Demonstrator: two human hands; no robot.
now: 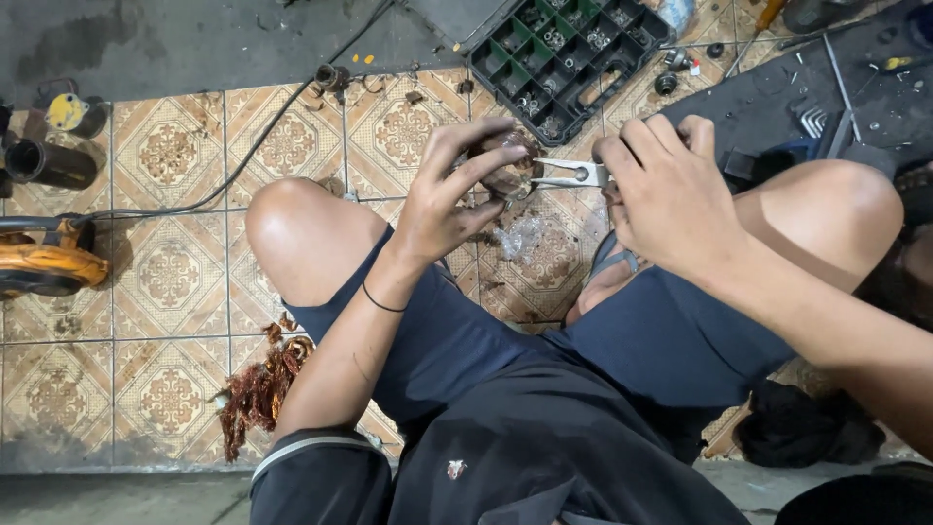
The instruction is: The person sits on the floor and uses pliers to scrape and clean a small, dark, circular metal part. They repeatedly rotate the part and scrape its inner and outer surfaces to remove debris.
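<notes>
Round brown metal part gripped and worked with pliers, above the patterned floor tiles (165, 272).

The part (505, 165) is clasped by the left hand (449, 194); silver pliers (569, 175), closed inside the right hand (666, 190), are pressed against it; beyond it, a black compartmented plastic case (569, 58) is seen.

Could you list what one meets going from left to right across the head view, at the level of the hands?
Orange power tool → left knee → left hand on a brown metal part → pliers → right hand → right knee.
</notes>
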